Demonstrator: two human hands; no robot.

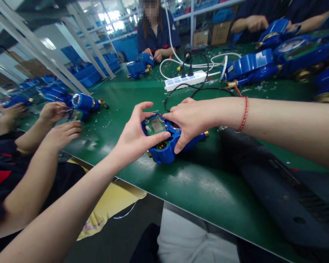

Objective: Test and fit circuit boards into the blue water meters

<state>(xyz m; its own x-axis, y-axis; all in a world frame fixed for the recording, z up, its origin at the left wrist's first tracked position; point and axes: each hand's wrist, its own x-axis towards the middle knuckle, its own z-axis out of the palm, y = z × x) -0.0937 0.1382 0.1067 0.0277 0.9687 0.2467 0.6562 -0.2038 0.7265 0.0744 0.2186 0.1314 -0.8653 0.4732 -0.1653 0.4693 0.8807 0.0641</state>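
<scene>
A blue water meter (166, 155) with brass ends lies on the green table in front of me, its housing uncovered. Inside it shows a green circuit board (149, 128) with a small grey display, and thin wires run along the board's edge. My left hand (133, 133) grips the left side, thumb across the near part of the board and fingers curled at the far side. From the right, my right hand (190, 118) is closed around the meter, its index finger by the board's right edge and its thumb on the near side. Its other fingers are partly hidden.
A dark power tool (271, 182) lies to the right. Behind the meter are a white power strip (185, 80) and loose cables. More blue meters (250, 65) stand at the back right. Co-workers' hands (61, 133) handle a meter on the left; other people sit across the table.
</scene>
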